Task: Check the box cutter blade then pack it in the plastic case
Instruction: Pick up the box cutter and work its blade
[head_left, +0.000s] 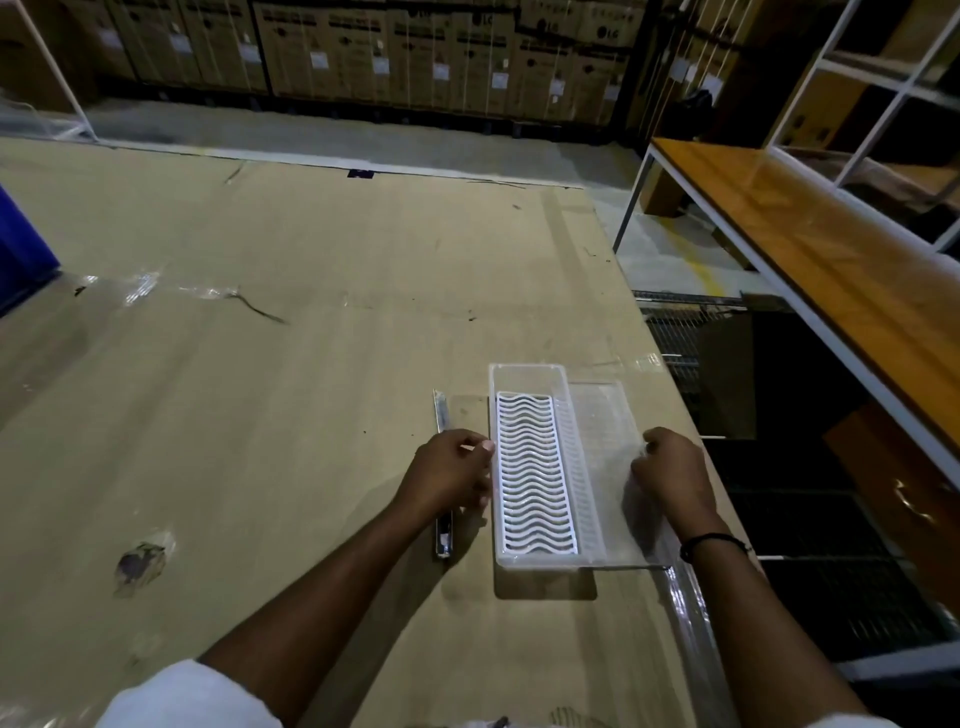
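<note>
Packing not yet done: cutter outside case.

Your left hand (452, 475), fingers curled, covers the cutter (442, 467) left of the case (530, 379) at lower centre; your right hand (672, 467) grips the clear lid (602, 415). Blade check: cannot tell.

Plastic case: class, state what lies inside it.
Inside the plastic case lies only a white wavy grid insert. The box cutter lies outside, left of it. What's under the insert is hidden.

Warehouse or stockroom, rows of stacked brown shipping cartons (415, 52) with white labels along the far wall, bare concrete floor (363, 135), white metal shelving (883, 88) at right, cardboard-covered packing surface (260, 312), lighting dim, carton print probably a brand logo
</note>
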